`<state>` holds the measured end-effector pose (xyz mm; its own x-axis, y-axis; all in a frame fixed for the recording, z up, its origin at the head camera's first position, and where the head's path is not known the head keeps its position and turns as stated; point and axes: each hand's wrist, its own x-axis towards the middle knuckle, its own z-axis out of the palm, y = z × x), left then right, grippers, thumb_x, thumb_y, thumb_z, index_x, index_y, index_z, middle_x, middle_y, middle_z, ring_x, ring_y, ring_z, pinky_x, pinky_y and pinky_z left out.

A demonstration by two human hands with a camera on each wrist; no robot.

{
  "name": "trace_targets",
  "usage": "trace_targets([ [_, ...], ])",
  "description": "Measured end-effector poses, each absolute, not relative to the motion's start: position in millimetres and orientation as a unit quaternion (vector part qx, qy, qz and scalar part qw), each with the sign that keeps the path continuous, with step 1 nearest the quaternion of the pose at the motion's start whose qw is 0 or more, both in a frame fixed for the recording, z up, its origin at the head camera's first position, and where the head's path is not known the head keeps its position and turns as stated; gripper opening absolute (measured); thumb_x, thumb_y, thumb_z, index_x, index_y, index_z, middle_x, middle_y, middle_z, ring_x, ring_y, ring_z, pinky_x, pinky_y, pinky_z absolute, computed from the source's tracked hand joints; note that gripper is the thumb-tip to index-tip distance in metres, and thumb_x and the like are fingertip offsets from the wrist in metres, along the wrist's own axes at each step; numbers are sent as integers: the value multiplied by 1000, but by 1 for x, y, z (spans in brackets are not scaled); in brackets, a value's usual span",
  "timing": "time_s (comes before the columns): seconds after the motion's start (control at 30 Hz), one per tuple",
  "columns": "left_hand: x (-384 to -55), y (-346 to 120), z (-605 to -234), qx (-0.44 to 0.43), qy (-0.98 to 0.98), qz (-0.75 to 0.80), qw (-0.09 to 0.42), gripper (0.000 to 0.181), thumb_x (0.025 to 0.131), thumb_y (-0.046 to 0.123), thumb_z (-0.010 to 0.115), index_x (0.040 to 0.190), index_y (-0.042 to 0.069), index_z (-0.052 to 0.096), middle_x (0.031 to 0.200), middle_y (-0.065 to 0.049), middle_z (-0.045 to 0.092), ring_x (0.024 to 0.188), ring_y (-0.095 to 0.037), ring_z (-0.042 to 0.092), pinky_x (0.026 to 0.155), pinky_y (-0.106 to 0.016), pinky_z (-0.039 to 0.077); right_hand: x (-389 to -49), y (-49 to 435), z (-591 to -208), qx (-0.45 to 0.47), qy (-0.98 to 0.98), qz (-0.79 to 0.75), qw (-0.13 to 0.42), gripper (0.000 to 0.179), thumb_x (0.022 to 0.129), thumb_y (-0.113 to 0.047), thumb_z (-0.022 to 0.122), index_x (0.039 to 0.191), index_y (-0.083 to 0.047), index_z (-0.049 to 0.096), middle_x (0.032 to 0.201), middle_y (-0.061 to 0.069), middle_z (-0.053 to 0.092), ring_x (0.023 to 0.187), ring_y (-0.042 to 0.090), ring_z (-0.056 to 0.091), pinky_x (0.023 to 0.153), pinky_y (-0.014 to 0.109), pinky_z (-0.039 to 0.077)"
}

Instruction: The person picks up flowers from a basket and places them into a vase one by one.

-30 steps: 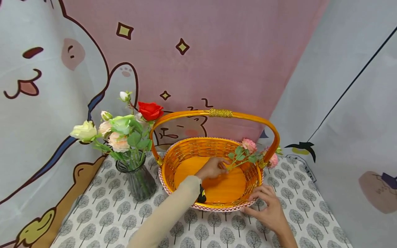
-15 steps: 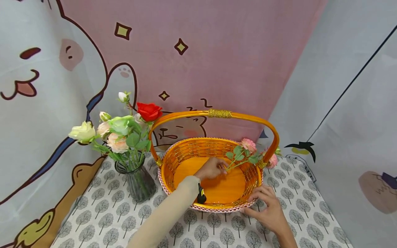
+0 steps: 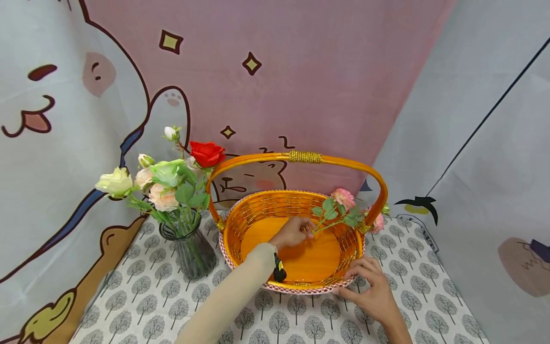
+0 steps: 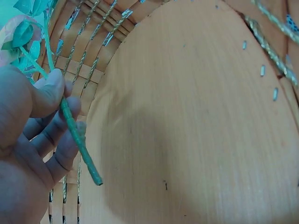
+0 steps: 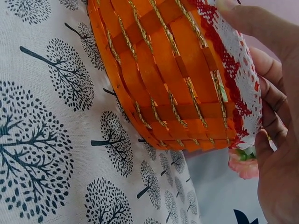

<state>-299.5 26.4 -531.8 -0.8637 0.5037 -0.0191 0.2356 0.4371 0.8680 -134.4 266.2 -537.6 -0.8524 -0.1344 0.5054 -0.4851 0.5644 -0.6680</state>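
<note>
An oval orange woven basket (image 3: 275, 203) with a tall arched handle (image 3: 253, 158) stands on the table. My left hand (image 3: 294, 232) is inside it, pinching a pink flower (image 3: 343, 198) by its stem between thumb and fingers. In the left wrist view the cut end of the green stem (image 4: 80, 142) sticks out below the fingers, over the wooden basket floor (image 4: 201, 116). The leafy stem leans right, toward the basket's right end. My right hand (image 3: 371, 286) grips the front right rim, thumb on one side and fingers on the other, at the red-and-white lace trim (image 5: 245, 102).
A dark ribbed glass vase (image 3: 195, 255) with several roses, among them a red rose (image 3: 207, 154), stands left of the basket. More pink blooms (image 3: 378, 223) show past the handle's right foot. A tree-print cloth (image 3: 279, 322) covers the table, with printed curtains behind.
The left hand has shifted slightly up and the flower has tipped a little more upright, its bloom rising slightly. The right hand keeps its place on the rim.
</note>
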Motion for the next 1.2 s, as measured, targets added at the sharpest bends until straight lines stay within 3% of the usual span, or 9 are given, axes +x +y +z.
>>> trace_targets([
  [0.37, -302, 24, -528, 217, 810, 528, 134, 23, 101, -2, 57, 114, 12, 68, 98, -6, 67, 101, -36, 68, 70, -25, 48, -133, 266, -537, 175, -860, 436, 200, 43, 60, -12, 100, 80, -31, 67, 99, 2, 68, 123, 18, 45, 108, 26, 27],
  [0.7, -303, 19, -521, 236, 791, 552, 118, 25, 99, -2, 60, 118, 12, 68, 100, -4, 66, 98, -35, 65, 71, -26, 50, -132, 263, -535, 178, -858, 436, 206, 43, 59, -9, 100, 81, -28, 68, 99, 0, 67, 119, 14, 45, 101, 33, 31],
  [0.77, -303, 18, -521, 239, 784, 561, 116, 24, 100, 0, 61, 119, 13, 68, 101, -4, 66, 93, -29, 65, 72, -29, 53, -131, 262, -534, 176, -858, 436, 207, 42, 59, -7, 100, 80, -25, 68, 99, 0, 66, 117, 15, 46, 100, 34, 31],
  [0.9, -306, 12, -515, 231, 773, 579, 121, 26, 101, 1, 60, 122, 14, 68, 102, -4, 65, 96, -28, 67, 83, -48, 59, -132, 263, -536, 175, -859, 438, 197, 38, 62, -9, 99, 81, -23, 69, 101, 3, 68, 114, 12, 45, 99, 33, 33],
  [1.07, -306, 4, -503, 224, 769, 586, 120, 24, 103, 7, 61, 123, 17, 68, 102, -4, 65, 101, -39, 67, 76, -41, 58, -133, 265, -538, 177, -861, 437, 191, 36, 65, -13, 99, 82, -25, 69, 103, 6, 69, 116, 9, 44, 101, 35, 33],
  [1.2, -303, 1, -492, 223, 763, 593, 130, 21, 103, 11, 61, 123, 16, 67, 102, -6, 66, 99, -39, 67, 73, -38, 57, -133, 267, -536, 175, -865, 429, 195, 38, 64, -14, 99, 81, -27, 68, 101, 4, 68, 113, 9, 44, 99, 36, 33],
])
